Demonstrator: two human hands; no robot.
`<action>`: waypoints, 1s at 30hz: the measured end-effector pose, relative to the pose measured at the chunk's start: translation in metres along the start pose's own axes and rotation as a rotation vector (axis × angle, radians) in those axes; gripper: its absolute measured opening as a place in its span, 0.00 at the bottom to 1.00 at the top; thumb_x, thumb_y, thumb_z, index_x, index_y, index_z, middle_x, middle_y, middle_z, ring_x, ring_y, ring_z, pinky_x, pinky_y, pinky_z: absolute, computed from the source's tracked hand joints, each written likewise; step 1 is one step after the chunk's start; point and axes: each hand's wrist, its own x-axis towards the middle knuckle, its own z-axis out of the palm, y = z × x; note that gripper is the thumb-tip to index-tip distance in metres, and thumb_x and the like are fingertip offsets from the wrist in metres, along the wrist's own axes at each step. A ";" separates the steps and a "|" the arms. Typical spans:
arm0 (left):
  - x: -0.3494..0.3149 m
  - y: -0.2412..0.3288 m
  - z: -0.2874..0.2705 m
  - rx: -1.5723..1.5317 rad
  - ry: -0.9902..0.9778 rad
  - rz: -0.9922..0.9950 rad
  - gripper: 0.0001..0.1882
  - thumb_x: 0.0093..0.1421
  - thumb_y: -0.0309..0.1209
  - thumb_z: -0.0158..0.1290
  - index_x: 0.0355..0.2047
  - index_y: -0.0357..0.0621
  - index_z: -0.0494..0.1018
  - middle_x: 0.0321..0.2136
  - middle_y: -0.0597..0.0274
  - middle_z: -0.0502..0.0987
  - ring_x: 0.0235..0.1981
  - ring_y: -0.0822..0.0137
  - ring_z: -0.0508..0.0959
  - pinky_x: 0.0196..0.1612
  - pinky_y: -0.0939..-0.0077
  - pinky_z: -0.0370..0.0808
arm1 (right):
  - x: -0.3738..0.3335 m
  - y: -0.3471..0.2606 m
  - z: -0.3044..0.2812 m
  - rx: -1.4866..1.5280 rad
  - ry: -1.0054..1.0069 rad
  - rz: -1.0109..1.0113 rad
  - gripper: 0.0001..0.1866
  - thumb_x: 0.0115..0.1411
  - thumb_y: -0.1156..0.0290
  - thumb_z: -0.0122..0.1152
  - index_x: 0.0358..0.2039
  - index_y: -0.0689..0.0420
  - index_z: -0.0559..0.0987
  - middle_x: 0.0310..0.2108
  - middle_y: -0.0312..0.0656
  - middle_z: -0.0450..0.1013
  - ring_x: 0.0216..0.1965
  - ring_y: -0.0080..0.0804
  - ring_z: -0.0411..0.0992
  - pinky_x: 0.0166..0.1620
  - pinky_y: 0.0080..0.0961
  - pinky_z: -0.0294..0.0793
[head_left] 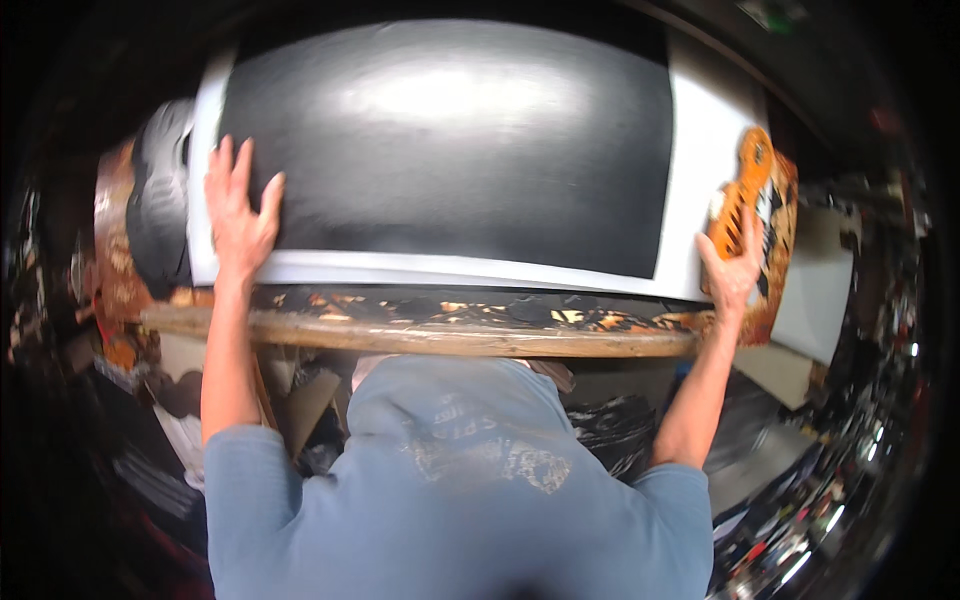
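A glossy black sheet (450, 190) lies over a larger white sheet (700, 110) on the workbench. My left hand (240, 215) rests flat at the black sheet's left edge, fingers and thumb apart, partly over the white border. At the right border my right hand (735, 268) lies with thumb and fingers apart, its fingertips over the lower end of an orange slotted piece (754, 165). That piece is long, with a rounded end and a row of dark slots; its exact kind is unclear.
A wooden rail (440, 333) runs along the bench's near edge, with black and tan scraps (520, 309) behind it. Black cut-out material (160, 200) lies left of the sheets. A pale board (815, 285) stands at the right. Dark sheets (620, 430) are stacked below the bench.
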 end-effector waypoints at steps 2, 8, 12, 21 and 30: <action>-0.002 0.002 0.003 0.078 -0.012 -0.085 0.36 0.68 0.49 0.60 0.73 0.53 0.67 0.76 0.40 0.57 0.77 0.34 0.55 0.77 0.37 0.50 | 0.003 -0.014 -0.011 0.286 0.004 0.042 0.44 0.55 0.66 0.81 0.71 0.59 0.72 0.68 0.52 0.69 0.65 0.43 0.70 0.68 0.34 0.67; -0.003 0.005 0.004 0.040 0.055 -0.101 0.40 0.65 0.52 0.62 0.71 0.46 0.67 0.72 0.28 0.59 0.74 0.28 0.57 0.75 0.35 0.54 | -0.034 -0.101 -0.036 0.851 0.009 0.148 0.43 0.59 0.76 0.69 0.73 0.71 0.64 0.68 0.51 0.69 0.64 0.37 0.71 0.67 0.34 0.69; -0.001 0.008 -0.001 -0.066 0.097 -0.102 0.40 0.63 0.47 0.65 0.68 0.35 0.69 0.69 0.21 0.61 0.73 0.26 0.59 0.74 0.36 0.56 | -0.055 -0.192 -0.012 1.087 -0.107 0.049 0.49 0.53 0.66 0.75 0.73 0.70 0.65 0.68 0.55 0.69 0.67 0.43 0.70 0.71 0.38 0.65; -0.011 -0.019 -0.024 -0.418 0.028 -0.140 0.35 0.67 0.30 0.60 0.72 0.33 0.63 0.71 0.34 0.64 0.75 0.38 0.61 0.77 0.51 0.58 | -0.062 -0.395 0.086 0.975 -0.384 -0.217 0.51 0.44 0.58 0.84 0.69 0.61 0.75 0.73 0.61 0.61 0.72 0.52 0.65 0.73 0.44 0.63; -0.015 -0.034 -0.033 -0.843 0.091 -0.234 0.34 0.72 0.32 0.51 0.74 0.31 0.58 0.71 0.34 0.65 0.74 0.40 0.64 0.75 0.55 0.61 | -0.071 -0.517 0.158 0.477 -0.181 -0.557 0.44 0.38 0.65 0.79 0.61 0.61 0.80 0.68 0.79 0.56 0.64 0.75 0.63 0.63 0.59 0.72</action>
